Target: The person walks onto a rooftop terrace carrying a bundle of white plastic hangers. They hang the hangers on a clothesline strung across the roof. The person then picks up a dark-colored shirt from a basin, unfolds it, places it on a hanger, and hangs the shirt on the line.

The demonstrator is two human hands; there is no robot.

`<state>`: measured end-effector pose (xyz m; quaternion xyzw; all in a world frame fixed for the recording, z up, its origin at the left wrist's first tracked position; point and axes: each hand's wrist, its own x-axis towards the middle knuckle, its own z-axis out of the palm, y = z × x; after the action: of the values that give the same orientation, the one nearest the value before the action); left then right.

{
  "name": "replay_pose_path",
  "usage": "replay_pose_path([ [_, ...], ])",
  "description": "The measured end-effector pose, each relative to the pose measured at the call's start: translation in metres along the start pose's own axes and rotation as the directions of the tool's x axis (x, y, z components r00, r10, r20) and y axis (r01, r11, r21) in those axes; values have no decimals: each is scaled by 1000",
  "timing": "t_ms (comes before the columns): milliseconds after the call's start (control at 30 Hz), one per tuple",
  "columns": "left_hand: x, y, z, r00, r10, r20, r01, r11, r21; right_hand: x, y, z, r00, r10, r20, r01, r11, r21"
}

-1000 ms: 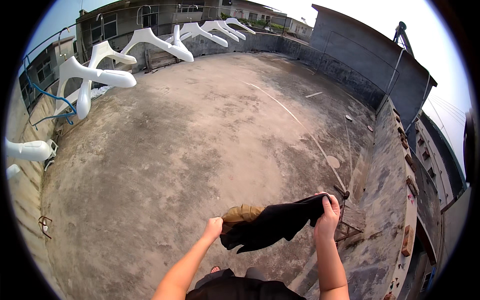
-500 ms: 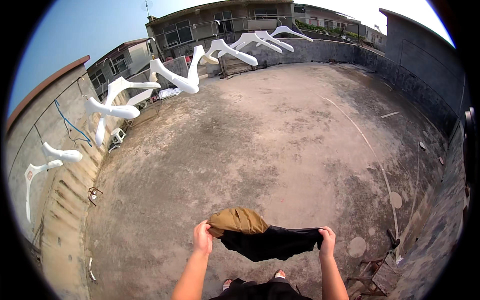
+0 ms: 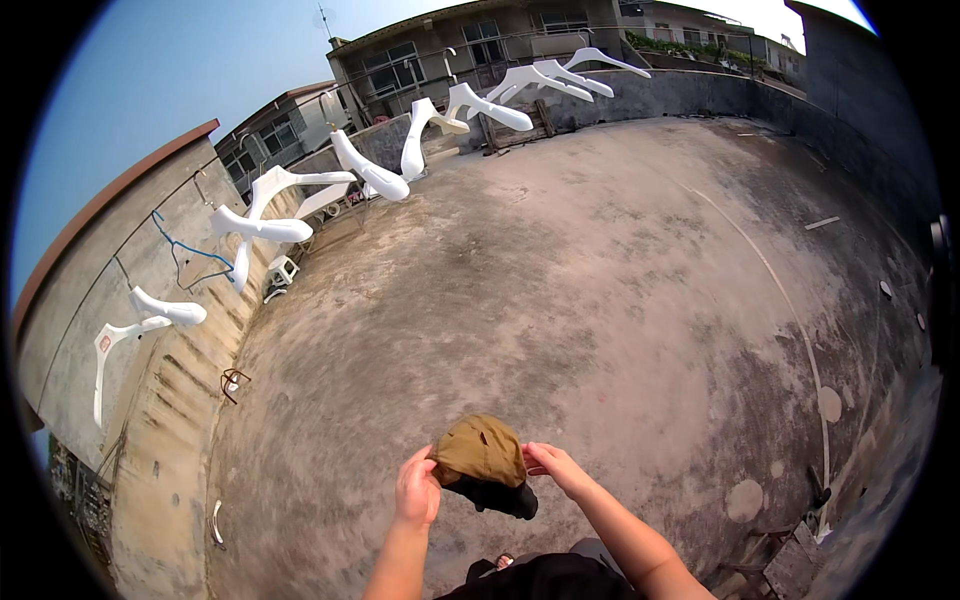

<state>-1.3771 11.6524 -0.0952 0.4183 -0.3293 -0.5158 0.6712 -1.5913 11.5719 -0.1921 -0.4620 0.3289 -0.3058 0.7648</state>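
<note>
In front of my body hangs a brown and black garment [image 3: 480,449], bunched up, its brown part on top and the black cloth drooping below. My left hand [image 3: 416,490] pinches its left edge between thumb and fingers. At the right edge of the brown part, my right hand [image 3: 553,468] has its fingers closed on the cloth; the fingertips are partly hidden. What kind of garment it is does not show clearly.
White hangers [image 3: 368,168] hang in a row along a wire from the left to the far side. A blue hanger [image 3: 190,247] hangs among them. A white stool [image 3: 283,270] stands by the left wall [image 3: 165,430]. Wooden furniture [image 3: 790,565] sits at lower right.
My right hand has let go of the black end and moved left to the brown part. The black cloth, stretched wide before, now hangs bunched. The view has turned slightly left.
</note>
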Motion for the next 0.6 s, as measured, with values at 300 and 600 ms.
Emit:
replay_pose_path([
  [300, -23, 34, -60, 991, 107, -79, -63, 899, 433, 10, -38, 49, 751, -407, -521, 558, 813, 170],
  [600, -16, 3, -134, 947, -195, -256, 129, 958, -254, -6, -73, 60, 597, -609, -522, 689, 723, -55],
])
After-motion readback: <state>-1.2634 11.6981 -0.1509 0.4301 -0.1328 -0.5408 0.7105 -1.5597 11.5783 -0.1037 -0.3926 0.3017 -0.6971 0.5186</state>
